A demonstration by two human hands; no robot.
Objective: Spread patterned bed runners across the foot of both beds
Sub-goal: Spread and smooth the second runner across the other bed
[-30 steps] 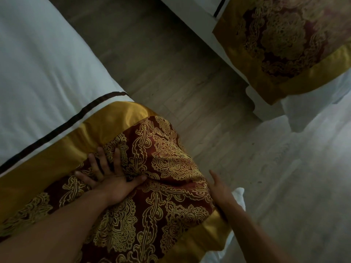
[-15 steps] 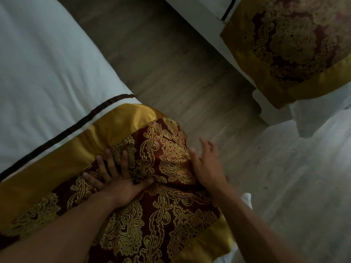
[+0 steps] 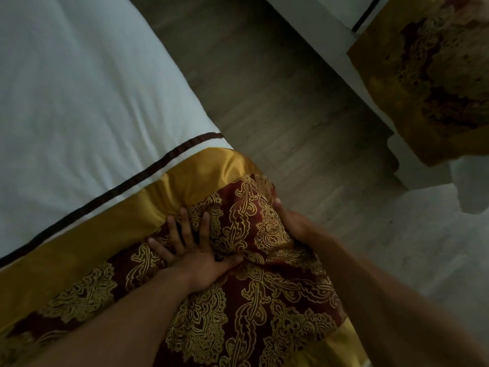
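Note:
A dark red bed runner (image 3: 238, 308) with gold scroll pattern and a wide gold satin border lies across the foot of the near bed (image 3: 79, 88), which has a white cover with a dark stripe. My left hand (image 3: 193, 252) rests flat on top of the runner, fingers spread. My right hand (image 3: 293, 223) presses against the runner's side where it drapes over the bed's corner; its fingers are partly hidden behind the cloth. A second runner (image 3: 434, 75) of the same pattern hangs over the foot of the far bed (image 3: 317, 30) at upper right.
A wooden plank floor (image 3: 277, 102) forms an aisle between the two beds. White bedding (image 3: 465, 186) hangs below the far runner. The floor at lower right looks paler and brighter.
My right hand rose from the low edge of the runner to the draped corner and now presses its side. My left hand stayed flat on top. The camera drew closer.

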